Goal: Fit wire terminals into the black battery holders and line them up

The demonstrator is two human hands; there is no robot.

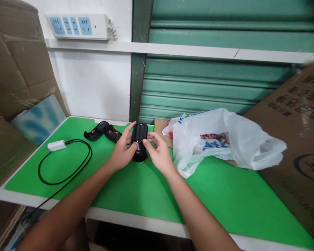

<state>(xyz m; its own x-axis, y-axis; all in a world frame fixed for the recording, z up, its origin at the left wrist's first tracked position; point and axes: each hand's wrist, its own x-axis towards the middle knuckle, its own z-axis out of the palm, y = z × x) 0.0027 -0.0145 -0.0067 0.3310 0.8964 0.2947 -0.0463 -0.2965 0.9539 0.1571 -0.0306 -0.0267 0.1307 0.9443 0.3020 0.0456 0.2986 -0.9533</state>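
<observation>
Between both hands, above the green tabletop, is a black plastic housing with a long hollow at its top and a rounded lower end. My left hand grips its left side, thumb pressed on the middle. Along the right side, my right hand holds it with thumb and fingers pinched near the centre; any small part there is hidden. Thin wires stick out below the housing. Just left of my left hand lie two more black housings: one farther left and one with red wires inside, partly behind my fingers.
A white plastic bag holding red-wired parts lies at the right, by a cardboard piece. A white charger with a looped black cable lies left. Cardboard boxes flank the table; a power strip sits above.
</observation>
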